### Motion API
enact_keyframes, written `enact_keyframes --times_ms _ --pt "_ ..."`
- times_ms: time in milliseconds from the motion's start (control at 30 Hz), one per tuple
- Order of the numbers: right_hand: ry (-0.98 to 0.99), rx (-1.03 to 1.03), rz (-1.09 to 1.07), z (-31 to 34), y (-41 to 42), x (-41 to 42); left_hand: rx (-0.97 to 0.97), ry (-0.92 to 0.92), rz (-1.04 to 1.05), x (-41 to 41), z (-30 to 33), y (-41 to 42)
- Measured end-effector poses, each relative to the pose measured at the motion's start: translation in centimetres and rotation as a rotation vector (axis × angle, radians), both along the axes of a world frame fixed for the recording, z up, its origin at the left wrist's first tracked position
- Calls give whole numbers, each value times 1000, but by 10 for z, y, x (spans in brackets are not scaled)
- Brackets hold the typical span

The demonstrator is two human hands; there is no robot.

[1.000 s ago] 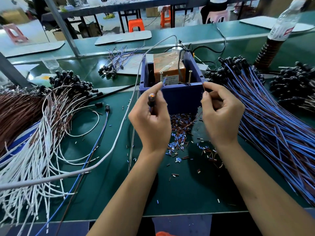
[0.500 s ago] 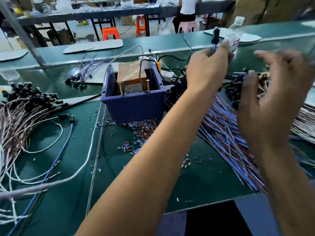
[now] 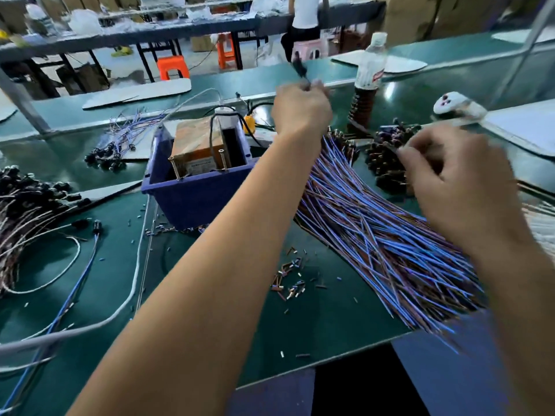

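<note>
My left grip (image 3: pixel 301 108) is raised over the far end of the blue and brown wire bundle (image 3: pixel 375 235), its fingers curled tight round a black connector (image 3: pixel 299 67) that sticks up above the knuckles. The connector is blurred, so I can read no marking on it. My right grip (image 3: pixel 459 184) hangs over the right side of the same bundle, just beside a heap of black connectors (image 3: pixel 386 163). Its fingers are bent inward, but the blur keeps me from telling whether they pinch a wire or nothing at all.

The bundle fans across the green surface (image 3: pixel 300 340) from the far middle to the near right edge. To its left stands a blue bin (image 3: pixel 195 196) holding a brown cardboard box (image 3: pixel 198 139); the box has a pale printed label on its near face, too small for me to read. Cut insulation scraps (image 3: pixel 288 280) lie scattered in front of the bin. Behind my left grip stands a plastic bottle (image 3: pixel 369 67) with a white label and a red mark whose lettering I cannot make out. At the left lie white and brown wires (image 3: pixel 24 211).
</note>
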State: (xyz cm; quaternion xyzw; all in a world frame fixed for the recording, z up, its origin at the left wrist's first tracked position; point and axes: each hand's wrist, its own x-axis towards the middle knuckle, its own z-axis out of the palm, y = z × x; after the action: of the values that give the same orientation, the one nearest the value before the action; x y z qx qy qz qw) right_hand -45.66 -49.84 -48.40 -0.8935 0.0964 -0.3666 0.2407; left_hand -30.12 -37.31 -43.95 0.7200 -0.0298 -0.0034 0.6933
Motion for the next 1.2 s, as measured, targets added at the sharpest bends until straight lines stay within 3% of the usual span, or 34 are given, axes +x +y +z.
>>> enact_keyframes --times_ms 167,233,367,433,567,667,767,900,1033,1200 --pt "321 -43 -114 -40 3 9 142 200 -23 8 -42 -1" --pt "361 -5 -108 -49 3 11 146 179 -36 4 -52 1" --pt "302 -3 -117 -51 6 12 354 -29 -60 -18 -56 14" --pt "233 -3 -105 -48 16 12 365 -50 -178 -31 -54 32" --pt "99 37 28 -43 67 17 566 126 -575 -49 -59 96" --pt "181 42 238 -47 120 24 869 178 -676 -57 -65 155" --pt "327 -22 426 -54 178 35 1103 212 -501 -59 -64 210" --pt "439 -97 645 -55 259 51 1183 183 -58 -54 -60 274" --pt "476 -192 704 -54 332 74 1290 171 240 -52 -64 321" --pt "518 84 666 -61 390 100 1340 140 358 -42 -52 359"
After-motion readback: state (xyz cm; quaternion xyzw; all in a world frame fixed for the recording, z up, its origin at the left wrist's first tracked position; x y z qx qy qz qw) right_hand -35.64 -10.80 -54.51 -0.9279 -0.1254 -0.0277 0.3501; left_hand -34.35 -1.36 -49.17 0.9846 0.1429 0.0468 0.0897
